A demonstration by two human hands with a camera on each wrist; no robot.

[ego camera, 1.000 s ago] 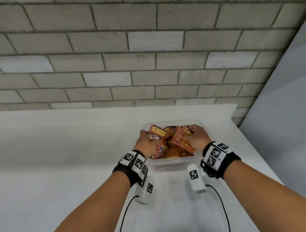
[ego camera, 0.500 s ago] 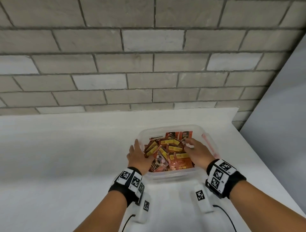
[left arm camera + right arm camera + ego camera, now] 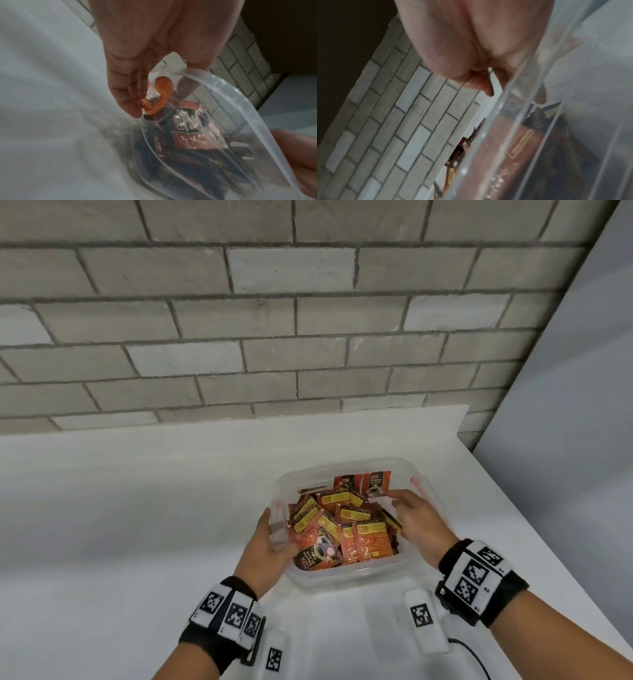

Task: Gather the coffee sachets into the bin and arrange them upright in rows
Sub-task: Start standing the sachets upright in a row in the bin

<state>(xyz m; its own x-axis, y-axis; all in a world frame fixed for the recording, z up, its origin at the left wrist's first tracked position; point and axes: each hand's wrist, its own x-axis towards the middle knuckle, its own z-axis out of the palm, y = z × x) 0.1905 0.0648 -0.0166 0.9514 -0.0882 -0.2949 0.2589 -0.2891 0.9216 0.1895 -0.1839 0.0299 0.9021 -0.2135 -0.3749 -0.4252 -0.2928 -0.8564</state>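
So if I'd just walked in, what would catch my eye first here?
Probably the clear plastic bin on the white table, holding a jumble of orange coffee sachets, with two standing against its far wall. Next, the hands: the left hand holds the bin's left side, the right hand reaches in over the sachets. Checkered marker bands wrap both wrists, and a grey brick wall rises behind.

Left hand (image 3: 145, 44) seen from the wrist, its fingers (image 3: 126, 94) reaching down the outside of the clear plastic bin (image 3: 248, 108) at an orange latch tab (image 3: 162, 92) on the rim, thumb tip inside the wall. Red and black coffee sachets (image 3: 187, 129) lie jumbled inside the bin, blurred through the plastic. Bin stands on a white counter (image 3: 51, 108); grey brick wall (image 3: 240, 65) behind.
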